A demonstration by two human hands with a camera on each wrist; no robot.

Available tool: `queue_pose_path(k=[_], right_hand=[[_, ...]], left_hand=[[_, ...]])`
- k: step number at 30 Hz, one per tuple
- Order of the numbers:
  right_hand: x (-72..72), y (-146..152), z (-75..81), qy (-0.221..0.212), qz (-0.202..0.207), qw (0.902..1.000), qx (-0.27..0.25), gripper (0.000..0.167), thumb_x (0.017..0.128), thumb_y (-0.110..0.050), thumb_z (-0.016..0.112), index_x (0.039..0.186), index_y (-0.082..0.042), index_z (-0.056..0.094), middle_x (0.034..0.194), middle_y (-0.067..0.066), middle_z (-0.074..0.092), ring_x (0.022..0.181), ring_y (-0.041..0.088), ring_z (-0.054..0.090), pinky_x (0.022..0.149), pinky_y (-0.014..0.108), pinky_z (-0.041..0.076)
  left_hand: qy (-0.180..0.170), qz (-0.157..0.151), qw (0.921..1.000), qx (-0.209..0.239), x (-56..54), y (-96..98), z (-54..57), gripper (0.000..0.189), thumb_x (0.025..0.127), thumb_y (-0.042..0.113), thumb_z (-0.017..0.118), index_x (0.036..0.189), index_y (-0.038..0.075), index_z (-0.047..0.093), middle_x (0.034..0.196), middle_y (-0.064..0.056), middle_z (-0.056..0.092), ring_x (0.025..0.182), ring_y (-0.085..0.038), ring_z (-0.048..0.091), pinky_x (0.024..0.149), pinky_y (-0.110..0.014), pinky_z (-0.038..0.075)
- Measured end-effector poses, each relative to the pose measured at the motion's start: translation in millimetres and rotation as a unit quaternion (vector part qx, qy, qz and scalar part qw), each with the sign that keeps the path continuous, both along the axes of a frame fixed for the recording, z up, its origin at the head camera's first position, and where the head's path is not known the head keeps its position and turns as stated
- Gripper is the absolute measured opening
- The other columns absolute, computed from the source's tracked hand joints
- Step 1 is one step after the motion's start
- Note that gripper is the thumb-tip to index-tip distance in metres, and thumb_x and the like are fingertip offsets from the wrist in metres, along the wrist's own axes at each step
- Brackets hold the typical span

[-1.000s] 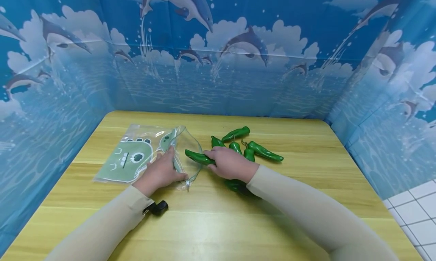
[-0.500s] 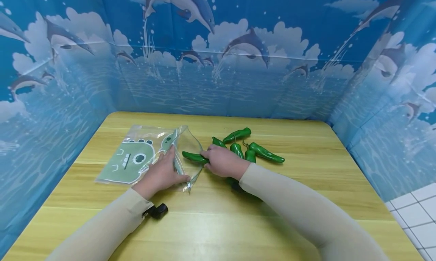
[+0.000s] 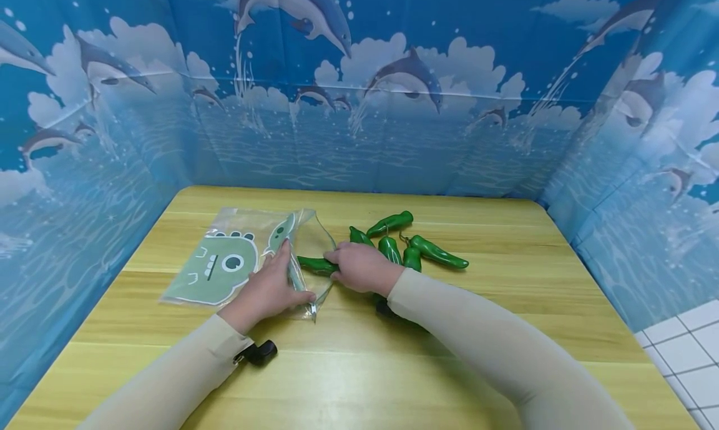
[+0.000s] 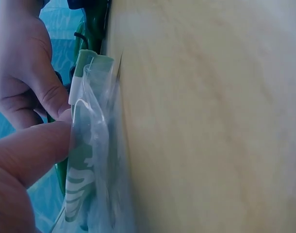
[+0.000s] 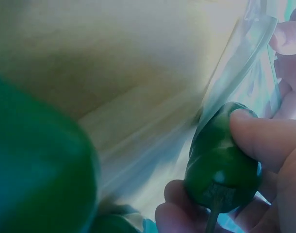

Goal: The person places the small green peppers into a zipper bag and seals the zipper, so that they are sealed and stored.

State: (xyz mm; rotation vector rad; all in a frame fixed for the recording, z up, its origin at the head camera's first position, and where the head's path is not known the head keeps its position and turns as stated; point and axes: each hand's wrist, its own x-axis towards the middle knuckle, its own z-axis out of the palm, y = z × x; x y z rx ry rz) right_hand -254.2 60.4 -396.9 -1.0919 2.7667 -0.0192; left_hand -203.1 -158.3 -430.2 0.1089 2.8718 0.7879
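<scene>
Light wood-grain table [image 3: 348, 374], rounded far corners, runs from mid-frame to the bottom edge. Lying on it, left of centre: clear zip bag [image 3: 221, 274], green one-eyed cartoon print, mouth gaping toward the right of the frame. Just right of centre: loose cluster of green peppers [image 3: 390, 249], five visible. One sits at the top of the cluster, one angles toward lower right, three packed between and left, partly hidden.

Dolphin-print curtain [image 3: 359, 143], wooden table [image 3: 348, 355], white tiles [image 3: 695, 341]
</scene>
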Motion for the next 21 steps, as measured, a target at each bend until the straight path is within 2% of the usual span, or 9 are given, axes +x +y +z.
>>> queue_pose_path(k=[5, 10, 13, 15, 17, 21], right_hand=[[0.7, -2.1, -2.3, -0.02, 0.015, 0.9997, -0.005, 0.058, 0.107, -0.032, 0.063, 0.159, -0.011, 0.048, 0.15, 0.01, 0.061, 0.131, 0.022, 0.062, 0.107, 0.037, 0.054], [0.9, -2.2, -3.9, -0.047, 0.037, 0.9982, -0.001, 0.063, 0.105, -0.016, 0.06, 0.164, -0.008, 0.038, 0.143, 0.014, 0.058, 0.105, 0.015, 0.059, 0.089, 0.029, 0.056], [0.7, -1.8, -4.7, -0.053, 0.048, 0.9974, -0.004, 0.067, 0.102, -0.009, 0.059, 0.165, -0.008, 0.034, 0.142, 0.014, 0.056, 0.099, 0.015, 0.056, 0.085, 0.027, 0.054], [0.6, -1.3, -5.3, -0.053, 0.054, 0.9971, -0.007, 0.067, 0.103, -0.009, 0.059, 0.165, -0.008, 0.034, 0.145, 0.014, 0.055, 0.104, 0.016, 0.058, 0.088, 0.028, 0.055], [0.4, -1.0, -6.0, -0.054, 0.059, 0.9968, -0.011, 0.066, 0.104, -0.009, 0.058, 0.166, -0.008, 0.033, 0.15, 0.013, 0.054, 0.118, 0.019, 0.061, 0.099, 0.03, 0.056], [-0.4, -0.9, -7.7, -0.061, 0.06, 0.9957, -0.037, 0.06, 0.107, -0.01, 0.057, 0.163, -0.006, 0.038, 0.156, 0.012, 0.053, 0.141, 0.024, 0.056, 0.117, 0.037, 0.048]], left_hand=[[0.0, -0.006, 0.9999, 0.016, 3.2, 1.5, 1.6, 0.14, 0.08, 0.058, 0.088, 0.169, 0.007, -0.007, 0.175, -0.021, 0.014, 0.16, -0.051, 0.009, 0.121, -0.076, 0.02], [-0.002, -0.012, 0.9995, 0.028, 5.0, 3.4, 2.8, 0.139, 0.081, 0.054, 0.088, 0.169, 0.006, -0.009, 0.175, -0.021, 0.01, 0.16, -0.051, 0.009, 0.123, -0.067, 0.028], [0.002, -0.017, 0.9995, 0.028, 6.0, 4.5, 3.7, 0.138, 0.081, 0.053, 0.088, 0.169, 0.005, -0.008, 0.175, -0.021, 0.01, 0.16, -0.05, 0.01, 0.123, -0.066, 0.03], [0.003, -0.019, 0.9994, 0.028, 6.8, 5.2, 4.2, 0.138, 0.081, 0.052, 0.088, 0.169, 0.005, -0.008, 0.176, -0.021, 0.01, 0.16, -0.049, 0.01, 0.123, -0.065, 0.031], [0.007, -0.023, 0.9993, 0.027, 7.3, 5.8, 4.9, 0.138, 0.081, 0.05, 0.089, 0.169, 0.005, -0.008, 0.176, -0.021, 0.01, 0.161, -0.048, 0.011, 0.123, -0.064, 0.031], [0.011, -0.03, 0.9989, 0.033, 8.4, 7.0, 6.1, 0.137, 0.082, 0.047, 0.089, 0.169, 0.005, -0.009, 0.176, -0.021, 0.009, 0.161, -0.047, 0.012, 0.124, -0.063, 0.03]])
